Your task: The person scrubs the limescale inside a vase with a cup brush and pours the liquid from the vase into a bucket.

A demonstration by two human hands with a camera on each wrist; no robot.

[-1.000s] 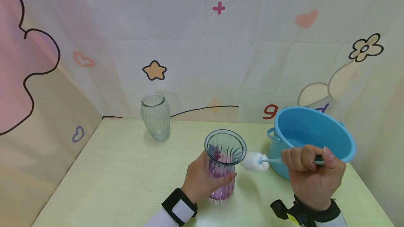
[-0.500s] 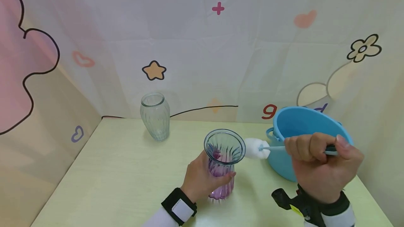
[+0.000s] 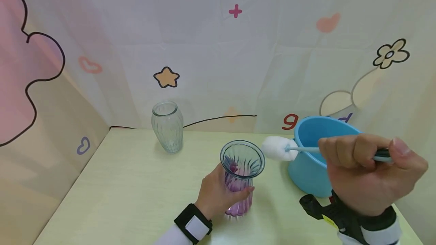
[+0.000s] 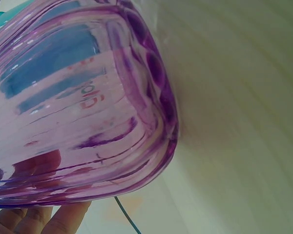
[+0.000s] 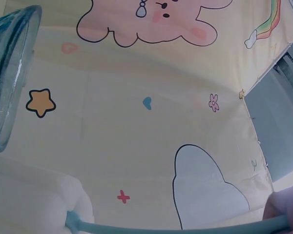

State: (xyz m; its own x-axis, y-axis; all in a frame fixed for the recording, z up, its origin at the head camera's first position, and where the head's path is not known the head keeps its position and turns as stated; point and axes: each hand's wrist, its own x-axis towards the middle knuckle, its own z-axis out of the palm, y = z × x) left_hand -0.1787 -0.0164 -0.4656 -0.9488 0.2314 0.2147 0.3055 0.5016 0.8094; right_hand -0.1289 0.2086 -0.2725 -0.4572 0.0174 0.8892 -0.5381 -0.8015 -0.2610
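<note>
My left hand (image 3: 221,190) holds a ribbed glass vase (image 3: 239,192), blue at the rim and purple at its base, upright on the table. In the left wrist view the purple base (image 4: 156,97) fills much of the picture, with fingers (image 4: 68,217) along its side. My right hand (image 3: 371,173) grips the handle of a bottle brush with a white sponge head (image 3: 279,148) and a thin light-blue stem. The brush lies level, its sponge just right of the vase's rim. In the right wrist view the sponge (image 5: 34,195) is below the blue rim (image 5: 14,78).
A light-blue bucket (image 3: 308,180) stands at the right, partly behind the right hand and brush. A clear ribbed glass vase (image 3: 168,131) stands at the back left of the pale table (image 3: 136,184). A printed cloth (image 3: 204,67) hangs behind.
My right hand has moved up and to the right with the brush, raising the sponge from beside the vase's neck to rim height. The left hand and the vase have stayed in place.
</note>
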